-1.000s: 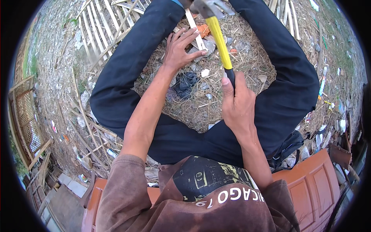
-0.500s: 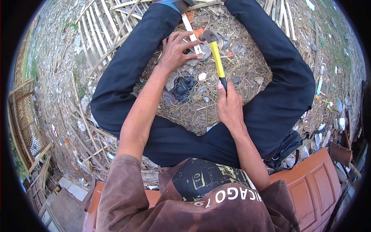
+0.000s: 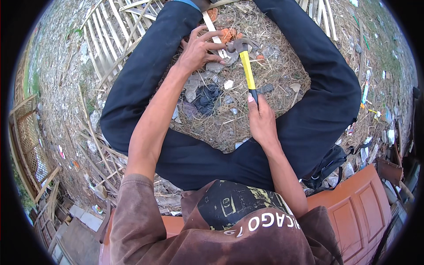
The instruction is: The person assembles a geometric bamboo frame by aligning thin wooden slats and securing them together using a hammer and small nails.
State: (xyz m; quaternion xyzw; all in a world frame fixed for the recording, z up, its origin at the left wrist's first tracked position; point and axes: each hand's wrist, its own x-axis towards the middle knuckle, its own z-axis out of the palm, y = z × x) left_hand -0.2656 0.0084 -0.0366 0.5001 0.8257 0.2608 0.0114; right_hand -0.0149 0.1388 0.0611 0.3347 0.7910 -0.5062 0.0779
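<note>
My right hand (image 3: 262, 119) is closed round the black grip of a claw hammer (image 3: 247, 70) with a yellow handle. The hammer's metal head lies just right of the near end of a pale wooden slat (image 3: 215, 36). Around that end my left hand (image 3: 197, 51) is spread, fingers apart and thumb stretched toward the tip; whether they touch the wood is hard to tell. Beneath the slat's end is grey stone (image 3: 215, 67). An orange brick piece (image 3: 227, 35) shows beside the slat.
My dark-trousered legs (image 3: 132, 88) frame the work spot on both sides. Crossed wooden slats (image 3: 108, 37) lie at the far left, and more slats (image 3: 324, 20) at the far right. A crumpled black plastic piece (image 3: 206, 99) sits among dry grass and stones. Behind me is a reddish-brown panelled door (image 3: 349, 212).
My left hand has shifted slightly left, its fingers still spread. The hammer head sits a little lower in the picture, close to the slat's end, and the whole view has moved slightly.
</note>
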